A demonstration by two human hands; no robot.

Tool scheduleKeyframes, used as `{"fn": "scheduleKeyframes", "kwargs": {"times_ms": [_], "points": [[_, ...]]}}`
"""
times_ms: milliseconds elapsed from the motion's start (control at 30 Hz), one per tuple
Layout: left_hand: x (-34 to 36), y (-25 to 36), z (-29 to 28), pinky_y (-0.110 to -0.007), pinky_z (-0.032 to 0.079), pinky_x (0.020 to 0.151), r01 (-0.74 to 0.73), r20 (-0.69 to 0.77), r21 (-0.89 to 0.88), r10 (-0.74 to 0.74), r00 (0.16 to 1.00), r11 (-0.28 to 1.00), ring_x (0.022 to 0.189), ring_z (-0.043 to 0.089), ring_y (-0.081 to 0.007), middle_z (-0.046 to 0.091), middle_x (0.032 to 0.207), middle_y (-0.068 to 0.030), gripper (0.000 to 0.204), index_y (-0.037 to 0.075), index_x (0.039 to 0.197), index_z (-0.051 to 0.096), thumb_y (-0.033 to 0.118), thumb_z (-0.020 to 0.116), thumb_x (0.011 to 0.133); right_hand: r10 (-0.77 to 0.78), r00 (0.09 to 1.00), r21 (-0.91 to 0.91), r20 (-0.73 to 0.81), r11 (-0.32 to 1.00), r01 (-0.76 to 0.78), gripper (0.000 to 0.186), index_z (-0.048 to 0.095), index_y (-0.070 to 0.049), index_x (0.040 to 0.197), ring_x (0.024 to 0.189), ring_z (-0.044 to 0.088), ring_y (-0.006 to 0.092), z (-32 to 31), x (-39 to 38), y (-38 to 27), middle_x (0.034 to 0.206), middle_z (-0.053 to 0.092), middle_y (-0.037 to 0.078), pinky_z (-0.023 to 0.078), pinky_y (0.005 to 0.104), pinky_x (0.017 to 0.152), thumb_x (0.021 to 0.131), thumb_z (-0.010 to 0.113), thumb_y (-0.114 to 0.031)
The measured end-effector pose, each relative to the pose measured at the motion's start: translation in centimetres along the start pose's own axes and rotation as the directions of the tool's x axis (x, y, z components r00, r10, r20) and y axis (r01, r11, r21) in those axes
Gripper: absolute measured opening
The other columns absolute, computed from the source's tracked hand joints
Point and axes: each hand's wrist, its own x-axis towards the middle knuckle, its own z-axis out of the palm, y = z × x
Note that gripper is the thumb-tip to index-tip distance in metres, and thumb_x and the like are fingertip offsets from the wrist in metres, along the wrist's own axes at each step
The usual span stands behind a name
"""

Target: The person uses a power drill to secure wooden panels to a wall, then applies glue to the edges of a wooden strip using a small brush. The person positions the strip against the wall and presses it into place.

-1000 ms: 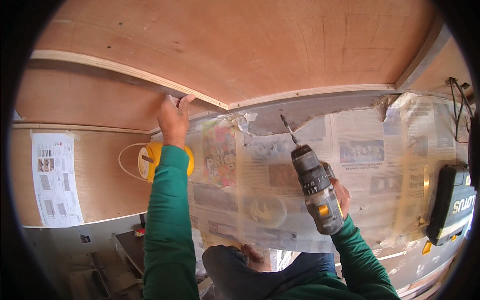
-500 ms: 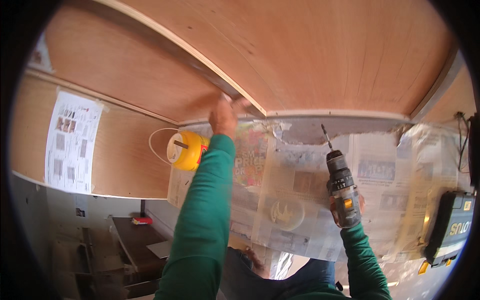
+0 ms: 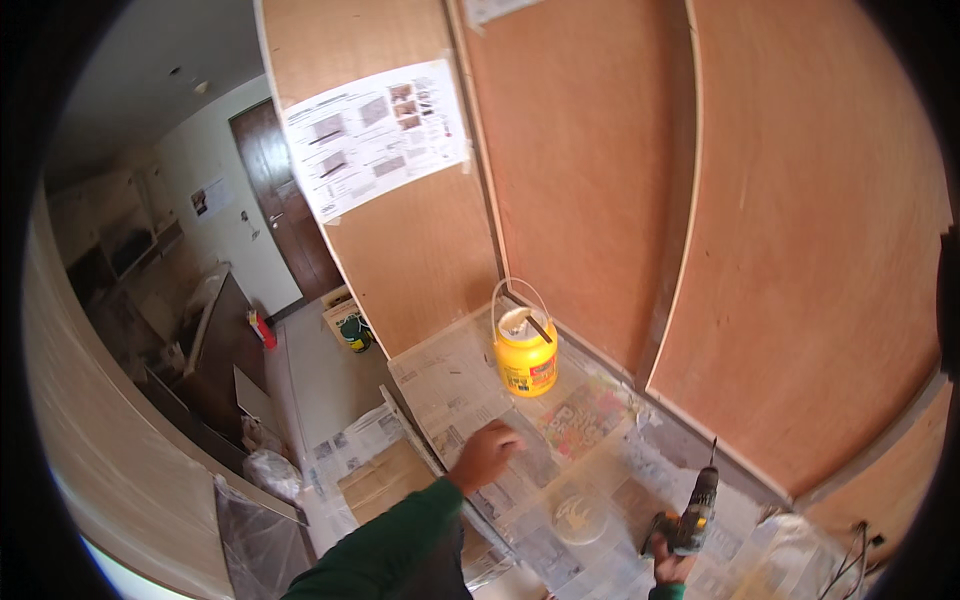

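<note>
In my right hand is a black cordless drill with a long bit, tilted with the bit up toward the base of the plywood wall. My left hand hovers over the newspaper-covered surface, its fingers curled together; whatever they may hold is hidden. Just beyond it stands a yellow plastic tub, upright, its wire handle raised and a dark flat stick across its open top. A round, pale translucent lid lies between my two hands.
Plywood panels with wooden strips rise behind the surface. A printed sheet is taped to the side panel. Dark cables hang at the lower right. Further left are a brown door and a red fire extinguisher on the floor.
My view has swung to the left. My left hand has come away from the vertical wooden strip and back over the newspaper. The drill stays in my right hand.
</note>
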Motion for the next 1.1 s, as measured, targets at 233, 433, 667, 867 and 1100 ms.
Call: {"fn": "scheduleKeyframes", "kwargs": {"times_ms": [233, 433, 667, 867, 1100], "points": [[-5.9, 2.5, -9.8, -0.034, 0.054, 0.069, 0.532, -0.121, -0.260, -0.574, 0.810, 0.806, 0.074, 0.069, -0.0262, 0.073, 0.089, -0.0163, 0.015, 0.000, 0.098, 0.073, 0.012, 0.064, 0.094, 0.050, 0.989, -0.404, 0.137, 0.915, 0.010, 0.106, 0.011, -0.009, 0.164, 0.130, 0.053, 0.0350, 0.4, -2.5, -14.0, 0.144, 0.051, 0.024, 0.044, 0.0502, 0.107, 0.087, 0.079, -0.034], [-5.6, 4.8, -3.3, -0.038, 0.054, 0.070, 0.357, -0.166, -0.120, -0.373, 0.913, 0.926, 0.074, 0.067, -0.0300, 0.069, 0.082, -0.0151, 0.019, 0.002, 0.092, 0.069, 0.019, 0.063, 0.096, 0.230, 0.968, -0.541, -0.098, 0.804, -0.246, 0.112, 0.029, 0.018, 0.148, 0.113, 0.066, 0.0335, 8.5, -0.9, -23.1, 0.120, 0.064, 0.032, 0.055, 0.0434, 0.090, 0.074, 0.083, -0.046], [-5.1, 12.0, -2.0, -0.049, 0.058, 0.069, 0.080, 0.158, 0.358, -0.144, 0.977, 0.930, 0.088, 0.068, -0.0399, 0.061, 0.115, -0.0226, 0.025, 0.000, 0.108, 0.062, 0.010, 0.065, 0.085, 0.015, 0.994, -0.868, -0.104, 0.486, -0.098, 0.061, 0.058, 0.001, 0.115, 0.092, 0.069, 0.0415, 7.6, 2.4, -14.9, 0.101, 0.070, 0.024, 0.056, 0.0489, 0.083, 0.067, 0.083, -0.029], [1.4, 19.7, -9.7, -0.049, 0.058, 0.073, -0.227, 0.264, 0.413, 0.123, 0.957, 0.882, 0.097, 0.066, -0.0397, 0.058, 0.124, -0.0253, 0.037, -0.001, 0.117, 0.058, 0.013, 0.065, 0.084, -0.055, 0.983, -0.825, 0.174, 0.537, 0.176, 0.066, 0.055, 0.002, 0.122, 0.095, 0.067, 0.0473, 13.7, 1.4, -18.1, 0.101, 0.069, 0.028, 0.053, 0.0534, 0.083, 0.068, 0.077, -0.030], [11.1, 37.9, -6.9, -0.055, 0.051, 0.072, -0.534, 0.552, 0.650, 0.147, 0.821, 0.540, 0.099, 0.061, -0.0367, 0.064, 0.115, -0.0237, 0.050, 0.007, 0.117, 0.072, 0.030, 0.074, 0.073, 0.061, 0.898, -0.797, 0.436, 0.489, 0.354, 0.079, 0.030, -0.002, 0.142, 0.112, 0.063, 0.0429, 23.5, 2.2, -14.7, 0.127, 0.058, 0.027, 0.051, 0.0520, 0.091, 0.084, 0.070, -0.039]]}}
